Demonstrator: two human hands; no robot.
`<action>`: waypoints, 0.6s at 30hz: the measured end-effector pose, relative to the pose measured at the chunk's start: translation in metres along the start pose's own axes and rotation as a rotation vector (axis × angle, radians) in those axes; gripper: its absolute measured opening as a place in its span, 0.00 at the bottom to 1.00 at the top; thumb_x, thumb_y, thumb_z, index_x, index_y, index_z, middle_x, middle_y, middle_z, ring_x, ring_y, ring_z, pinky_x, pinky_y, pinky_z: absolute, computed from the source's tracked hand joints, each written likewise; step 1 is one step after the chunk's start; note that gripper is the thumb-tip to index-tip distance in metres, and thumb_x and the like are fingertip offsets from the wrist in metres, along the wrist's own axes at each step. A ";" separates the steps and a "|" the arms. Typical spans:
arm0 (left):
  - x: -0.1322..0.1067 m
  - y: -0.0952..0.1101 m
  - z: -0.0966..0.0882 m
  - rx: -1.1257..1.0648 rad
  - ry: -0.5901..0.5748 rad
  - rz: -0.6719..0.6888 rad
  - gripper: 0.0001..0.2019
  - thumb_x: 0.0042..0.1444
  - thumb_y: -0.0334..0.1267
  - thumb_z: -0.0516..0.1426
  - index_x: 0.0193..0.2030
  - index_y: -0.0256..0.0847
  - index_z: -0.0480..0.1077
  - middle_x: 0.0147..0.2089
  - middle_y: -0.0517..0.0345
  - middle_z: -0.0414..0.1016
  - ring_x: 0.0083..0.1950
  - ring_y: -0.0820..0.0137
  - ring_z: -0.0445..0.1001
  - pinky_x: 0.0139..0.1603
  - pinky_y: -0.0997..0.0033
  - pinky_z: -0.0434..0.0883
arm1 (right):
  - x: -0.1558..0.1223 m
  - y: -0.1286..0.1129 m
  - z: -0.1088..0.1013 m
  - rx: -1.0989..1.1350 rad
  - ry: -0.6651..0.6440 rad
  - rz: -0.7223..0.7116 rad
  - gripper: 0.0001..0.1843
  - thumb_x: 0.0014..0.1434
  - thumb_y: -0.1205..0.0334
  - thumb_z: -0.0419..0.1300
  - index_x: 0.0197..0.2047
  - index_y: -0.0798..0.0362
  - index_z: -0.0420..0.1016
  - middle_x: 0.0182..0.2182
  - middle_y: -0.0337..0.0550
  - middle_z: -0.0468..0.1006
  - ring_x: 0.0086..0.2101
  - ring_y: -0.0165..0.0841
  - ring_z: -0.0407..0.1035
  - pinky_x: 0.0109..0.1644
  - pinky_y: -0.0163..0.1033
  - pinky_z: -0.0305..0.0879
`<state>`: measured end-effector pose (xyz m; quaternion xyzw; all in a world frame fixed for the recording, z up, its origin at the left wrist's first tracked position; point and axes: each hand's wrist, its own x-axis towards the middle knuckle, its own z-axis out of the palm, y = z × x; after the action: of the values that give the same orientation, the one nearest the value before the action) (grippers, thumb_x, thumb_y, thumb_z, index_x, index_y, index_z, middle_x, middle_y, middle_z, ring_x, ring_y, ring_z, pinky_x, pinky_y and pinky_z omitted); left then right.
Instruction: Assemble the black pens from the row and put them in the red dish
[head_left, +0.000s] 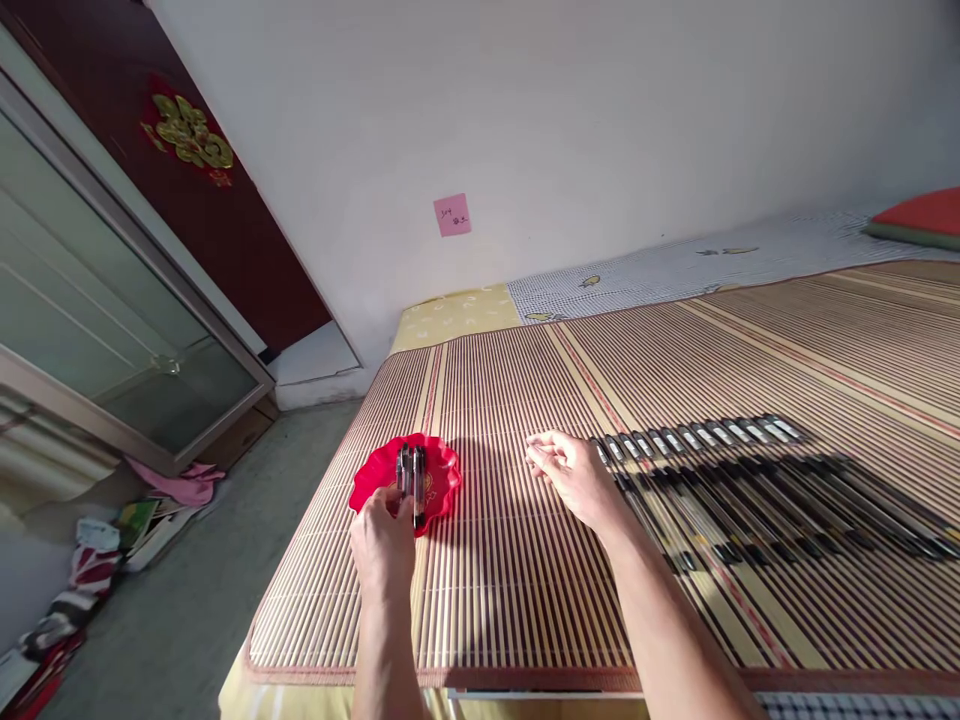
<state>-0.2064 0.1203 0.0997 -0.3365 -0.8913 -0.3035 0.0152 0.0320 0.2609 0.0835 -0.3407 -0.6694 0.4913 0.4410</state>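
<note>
A red scalloped plate [369, 477] lies on the striped mat, with a few black pens [419, 480] side by side on it. My left hand [384, 540] is at the plate's near side, its thumb and fingers closed on the leftmost black pen. To the right, my right hand [574, 478] hovers over the mat with fingertips pinched together; what is between them, if anything, is too small to make out. Beyond that hand runs a slanting row of short black pieces with white labels [690, 438], resembling pen caps. Nearer me lie several long, dark pen-like sticks [757, 510], partly behind my right forearm.
The bamboo mat [495, 590] covers a bed against a white wall bearing a pink note [452, 215]. A red cushion [919, 218] rests at the far right. On the left are a glass-panelled door [112, 250] and clutter [94, 570] on the floor.
</note>
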 end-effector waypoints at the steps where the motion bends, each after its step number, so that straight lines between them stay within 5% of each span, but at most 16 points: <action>1: 0.000 0.000 0.000 0.003 -0.001 0.001 0.09 0.60 0.40 0.60 0.40 0.40 0.80 0.38 0.48 0.86 0.41 0.54 0.81 0.41 0.62 0.69 | 0.000 -0.001 0.000 -0.004 -0.003 0.001 0.27 0.62 0.37 0.62 0.44 0.55 0.78 0.34 0.49 0.82 0.30 0.37 0.79 0.32 0.41 0.75; 13: 0.001 -0.001 0.004 -0.159 -0.058 0.039 0.15 0.63 0.40 0.53 0.44 0.36 0.80 0.35 0.47 0.84 0.37 0.56 0.81 0.38 0.63 0.69 | -0.001 -0.003 0.000 -0.008 -0.012 0.004 0.25 0.63 0.39 0.62 0.44 0.54 0.78 0.36 0.51 0.83 0.31 0.38 0.81 0.36 0.44 0.78; 18: -0.001 0.001 0.008 -0.003 0.082 0.028 0.16 0.66 0.37 0.49 0.46 0.34 0.78 0.40 0.41 0.84 0.43 0.52 0.81 0.43 0.61 0.70 | -0.002 -0.004 0.001 -0.013 0.008 0.006 0.24 0.62 0.39 0.62 0.43 0.53 0.79 0.35 0.50 0.83 0.30 0.38 0.80 0.35 0.44 0.78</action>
<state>-0.2041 0.1247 0.0937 -0.3364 -0.8847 -0.3179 0.0553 0.0321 0.2580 0.0871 -0.3475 -0.6697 0.4871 0.4398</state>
